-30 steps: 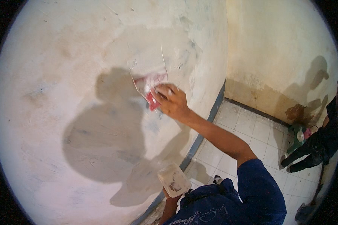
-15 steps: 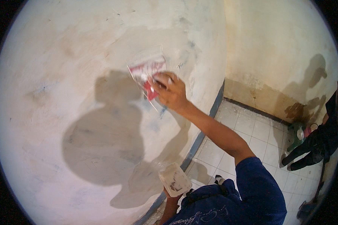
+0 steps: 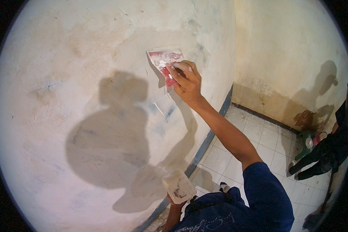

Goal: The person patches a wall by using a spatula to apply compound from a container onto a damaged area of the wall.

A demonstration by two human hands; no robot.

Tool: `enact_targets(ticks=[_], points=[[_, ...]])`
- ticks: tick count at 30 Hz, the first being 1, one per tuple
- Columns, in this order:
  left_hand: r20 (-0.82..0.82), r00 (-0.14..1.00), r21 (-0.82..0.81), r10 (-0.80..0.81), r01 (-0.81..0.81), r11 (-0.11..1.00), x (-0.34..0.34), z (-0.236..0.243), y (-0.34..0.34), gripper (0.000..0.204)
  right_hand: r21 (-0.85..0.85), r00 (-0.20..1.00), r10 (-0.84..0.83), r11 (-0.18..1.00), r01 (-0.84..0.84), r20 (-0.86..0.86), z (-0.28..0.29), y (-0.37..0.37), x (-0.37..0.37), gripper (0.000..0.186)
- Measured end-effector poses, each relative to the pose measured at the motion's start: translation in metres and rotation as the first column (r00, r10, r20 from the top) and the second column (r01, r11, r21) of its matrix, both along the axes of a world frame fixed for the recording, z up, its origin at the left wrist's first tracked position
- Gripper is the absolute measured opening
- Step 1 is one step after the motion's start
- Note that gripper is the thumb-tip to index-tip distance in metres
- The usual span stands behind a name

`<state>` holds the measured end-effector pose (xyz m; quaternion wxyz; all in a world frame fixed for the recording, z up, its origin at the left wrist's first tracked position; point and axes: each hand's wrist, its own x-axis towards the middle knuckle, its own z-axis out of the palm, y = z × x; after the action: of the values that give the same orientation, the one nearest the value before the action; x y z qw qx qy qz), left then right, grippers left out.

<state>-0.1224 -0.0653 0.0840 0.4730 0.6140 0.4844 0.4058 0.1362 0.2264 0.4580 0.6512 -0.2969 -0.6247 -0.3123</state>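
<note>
My right hand (image 3: 187,83) is closed on a red putty scraper (image 3: 165,58) smeared with white filler, its wide blade held against the pale, patchy wall (image 3: 58,50). Thin ridges of filler and bluish marks show on the wall just below the blade. Low by my body, my left hand (image 3: 171,200) grips a translucent plastic container (image 3: 178,185) with some filler in it; most of that hand is hidden under the container. My arm and head cast large shadows on the wall.
A second, stained wall (image 3: 278,46) meets this one at a corner on the right. Below are a white tiled floor (image 3: 259,135) and dark skirting. Another person in dark trousers (image 3: 321,156) stands at the far right beside green and pink objects (image 3: 309,143).
My right hand and the scraper have moved upward along the wall, shifting a little right in the latest frame. My left hand and the container have barely moved.
</note>
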Motion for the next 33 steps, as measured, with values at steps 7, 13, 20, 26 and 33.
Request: enact_targets(ticks=[7, 13, 20, 26, 33], points=[[0.01, 0.999, -0.121, 0.037, -0.036, 0.992, 0.004, 0.012, -0.005, 0.068, -0.085, 0.988, 0.041, 0.996, -0.029, 0.152, -0.124, -0.031, -0.024, 0.039], [-0.065, 0.997, 0.006, 0.042, -0.042, 0.999, -0.001, -0.016, -0.006, 0.068, 0.013, 0.995, 0.094, 0.995, -0.094, 0.045, -0.042, -0.028, -0.017, 0.042], [0.256, 0.94, -0.128, 0.224, -0.197, 0.972, 0.016, 0.003, -0.001, 0.075, -0.006, 0.991, -0.008, 1.0, 0.009, 0.13, -0.094, -0.024, -0.028, 0.038], [0.552, 0.778, -0.392, 0.3, -0.076, 0.917, 0.009, 0.006, -0.006, 0.078, 0.053, 0.99, 0.113, 0.992, -0.118, 0.085, -0.078, -0.021, 0.006, 0.048], [-0.156, 0.982, 0.186, 0.11, -0.081, 0.979, 0.012, 0.011, -0.004, 0.079, -0.103, 0.979, -0.073, 0.99, 0.094, 0.192, -0.093, 0.035, 0.035, 0.034]])
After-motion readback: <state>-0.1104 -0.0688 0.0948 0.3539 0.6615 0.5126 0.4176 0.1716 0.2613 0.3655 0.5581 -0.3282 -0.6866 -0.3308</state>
